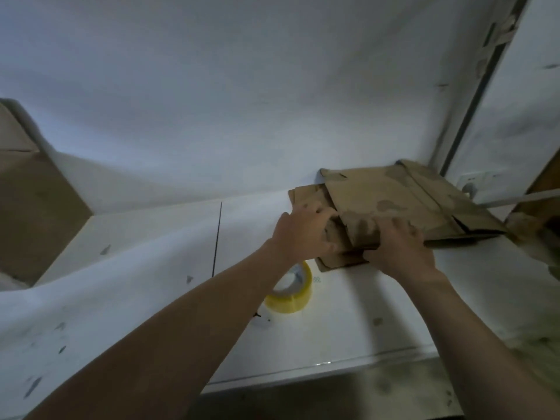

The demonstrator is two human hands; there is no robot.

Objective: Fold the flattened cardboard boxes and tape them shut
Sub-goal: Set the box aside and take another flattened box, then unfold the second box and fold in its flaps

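"Cardboard boxes (394, 201), flattened, pinched at the near edge by the right hand (400, 247), fingers on top. And the other?"

"The left hand (303, 228) seems to hook the stack's side edge; blur hides its fingertips. They lie far right on the table (151, 253), against the wall. Light, stiff, probably floppy at creases: grip the edges. A tape roll (292, 291) sits near."

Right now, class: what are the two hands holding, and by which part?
Both hands grip the top flattened brown cardboard box: the left hand at its left edge, the right hand at its near edge.
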